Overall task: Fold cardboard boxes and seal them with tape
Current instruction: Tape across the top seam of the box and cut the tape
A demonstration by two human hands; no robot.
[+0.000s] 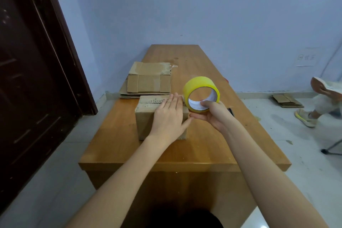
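my left hand (169,116) hides most of the box (146,116) top; its print is unreadable, and the seated person (323,102) is blurred, cropped right.

Both bare forearms reach far forward, left hand (169,116) flat, palm down, fingers together, right hand (212,114) just beside it, palm up, fingers curled in grip.

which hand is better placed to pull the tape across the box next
Right. The right hand already grips the yellow tape roll at the right edge of the cardboard box, while the left hand lies flat on the top, pinning it down, so it probably should stay put.
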